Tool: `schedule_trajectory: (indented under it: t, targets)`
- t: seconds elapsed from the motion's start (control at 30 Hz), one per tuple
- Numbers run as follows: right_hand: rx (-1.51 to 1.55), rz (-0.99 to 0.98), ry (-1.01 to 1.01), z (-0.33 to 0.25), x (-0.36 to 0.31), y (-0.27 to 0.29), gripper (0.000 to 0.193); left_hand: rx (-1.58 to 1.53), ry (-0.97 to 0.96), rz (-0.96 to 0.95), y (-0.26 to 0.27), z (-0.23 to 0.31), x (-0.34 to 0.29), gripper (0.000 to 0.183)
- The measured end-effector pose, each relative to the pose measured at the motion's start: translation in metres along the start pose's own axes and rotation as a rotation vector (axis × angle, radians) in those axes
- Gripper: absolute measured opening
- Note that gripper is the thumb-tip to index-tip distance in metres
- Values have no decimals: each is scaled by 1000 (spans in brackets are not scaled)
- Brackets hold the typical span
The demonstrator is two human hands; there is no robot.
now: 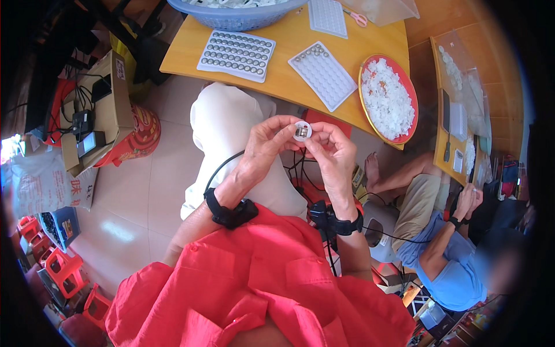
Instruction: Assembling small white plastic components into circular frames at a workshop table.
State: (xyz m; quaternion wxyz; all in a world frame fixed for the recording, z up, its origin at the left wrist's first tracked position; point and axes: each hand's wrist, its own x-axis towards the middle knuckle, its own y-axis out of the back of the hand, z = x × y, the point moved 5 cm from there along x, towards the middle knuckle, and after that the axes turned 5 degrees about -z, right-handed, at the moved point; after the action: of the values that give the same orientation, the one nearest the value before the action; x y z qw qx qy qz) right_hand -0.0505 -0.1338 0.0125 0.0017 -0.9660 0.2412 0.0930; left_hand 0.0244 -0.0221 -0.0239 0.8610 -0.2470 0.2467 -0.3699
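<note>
Showing a metallic centre, a small round white piece (302, 131) is pinched between fingertips of the left hand (266, 141) and the right hand (335, 153), which are held close together just short of the desk (184, 51), where a filled tray (259, 76), a part-filled tray (326, 82) and a red plate (406, 82) are laid.

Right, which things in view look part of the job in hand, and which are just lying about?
Likely the job:
small round piece, held by left hand and right hand
fuller tray
partly filled tray
red plate of white pieces
blue basket

Apparently lying about:
cardboard box
plastic bag
</note>
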Motion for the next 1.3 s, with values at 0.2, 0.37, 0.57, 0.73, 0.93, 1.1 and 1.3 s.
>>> schedule_trajectory:
  t: [0.2,0.37,0.57,0.73,0.93,1.1,1.3]
  targets:
    - [14,10,32,-3,0,-5,18,-31,-3,-36,0,-2,1,19]
    - [44,34,-15,-5,2,-7,14,-72,19,-48,-2,1,-1,21]
    - [-64,86,41,8,5,-5,7,56,-77,-107,-3,-1,0,22]
    - [27,57,-13,17,10,-5,4,165,-112,-96,-3,1,1,22]
    - [165,-5,-2,-2,6,-11,9,-70,-3,-100,-6,2,0,25]
    - [231,-52,-20,-7,2,-16,14,-237,64,-214,-2,-1,0,31]
    - [-89,26,197,-18,-4,-15,13,-257,63,-232,-2,-1,-1,31]
